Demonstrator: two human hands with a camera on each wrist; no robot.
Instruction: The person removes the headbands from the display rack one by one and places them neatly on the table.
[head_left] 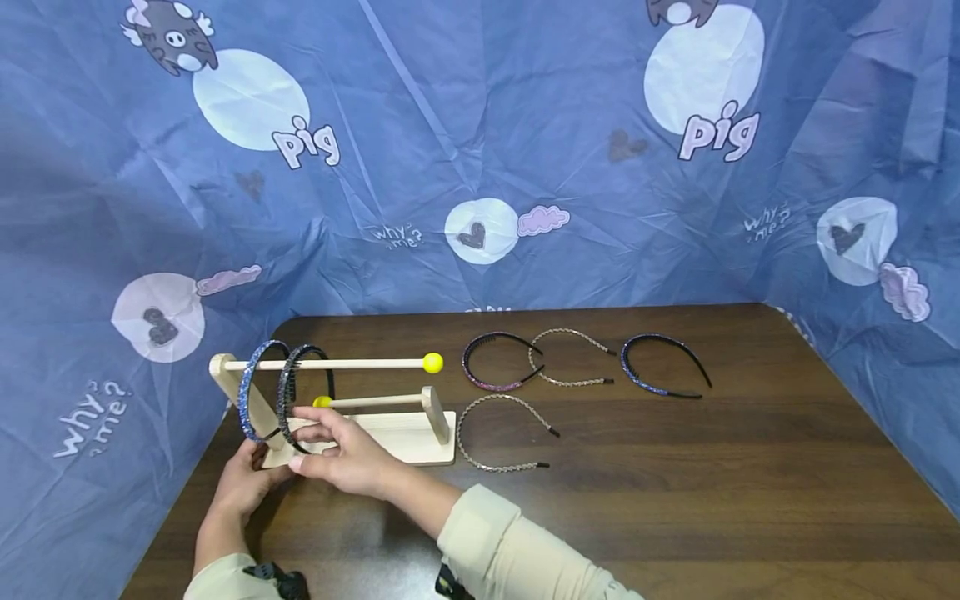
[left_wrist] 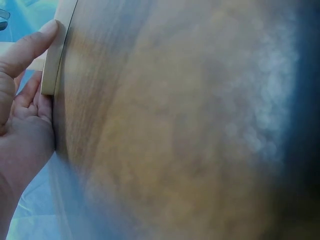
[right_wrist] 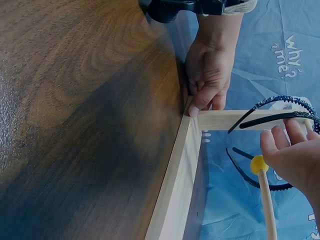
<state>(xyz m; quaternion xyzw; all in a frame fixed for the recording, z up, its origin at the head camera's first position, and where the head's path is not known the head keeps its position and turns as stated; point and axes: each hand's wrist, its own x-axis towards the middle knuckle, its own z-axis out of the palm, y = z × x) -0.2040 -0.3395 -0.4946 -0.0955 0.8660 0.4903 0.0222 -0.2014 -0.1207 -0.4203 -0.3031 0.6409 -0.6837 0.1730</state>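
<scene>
A wooden rack (head_left: 405, 437) with two rods stands at the table's left side. On its longer upper rod (head_left: 367, 364) hang a blue glittery headband (head_left: 246, 392) and, to its right, a black headband (head_left: 283, 392). My left hand (head_left: 243, 483) grips the base's left end, its thumb on the edge of the wood (left_wrist: 53, 75) in the left wrist view. My right hand (head_left: 348, 454) holds the black headband's lower part between thumb and fingers. In the right wrist view, the right hand's fingers (right_wrist: 295, 137) lie against the black headband (right_wrist: 270, 120).
Right of the rack lie a purple-pink headband (head_left: 491, 387), two beaded light headbands (head_left: 573, 383) (head_left: 480, 463) and another blue headband (head_left: 652, 389) on the brown table (head_left: 675, 500). The shorter lower rod (head_left: 378, 401) has a yellow ball end. Blue printed cloth (head_left: 420, 108) hangs behind.
</scene>
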